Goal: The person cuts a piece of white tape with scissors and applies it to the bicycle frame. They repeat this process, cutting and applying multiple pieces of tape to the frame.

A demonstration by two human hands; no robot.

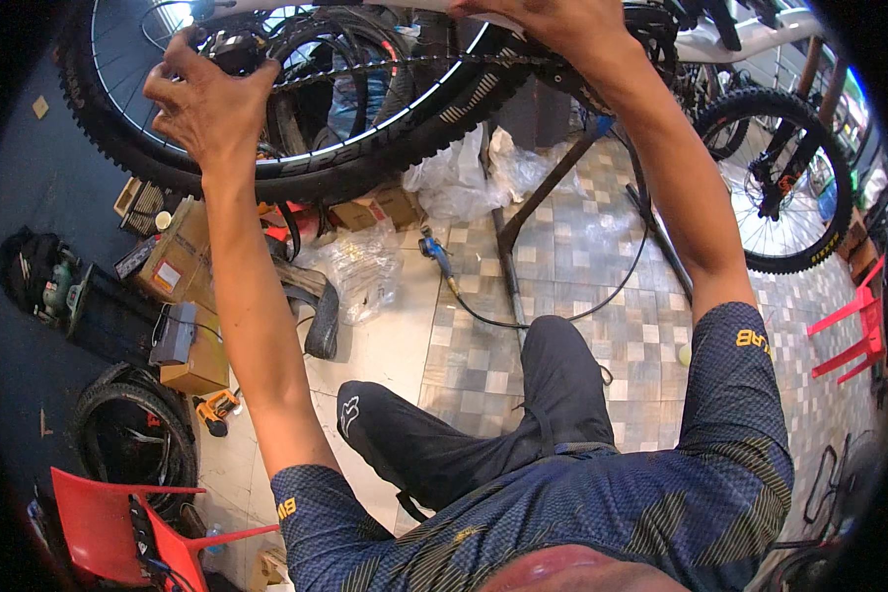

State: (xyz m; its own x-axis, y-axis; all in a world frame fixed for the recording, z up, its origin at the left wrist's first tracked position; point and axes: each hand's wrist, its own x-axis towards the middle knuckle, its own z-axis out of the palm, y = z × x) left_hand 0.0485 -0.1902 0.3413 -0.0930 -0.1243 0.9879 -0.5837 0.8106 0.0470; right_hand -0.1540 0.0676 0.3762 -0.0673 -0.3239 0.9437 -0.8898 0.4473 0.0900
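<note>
A bicycle's rear wheel (385,163) with a knobby black tyre spans the upper left. My left hand (212,104) is at the wheel's hub area, its thumb and fingers bent around the black rear derailleur (235,51). From there the chain (395,63) runs right, toward the crank area. My right hand (562,25) is at the top edge, beside the white frame tube (419,4). Its fingertips are partly cut off by the picture's edge, so its grip is hidden.
A dark stand leg (543,202) and a blue-ended air hose (439,259) are on the tiled floor. Cardboard boxes (180,252), plastic wrap (360,276) and loose tyres (133,424) lie left. Red chairs (99,513) stand lower left and right; another bike's wheel (775,183) is right.
</note>
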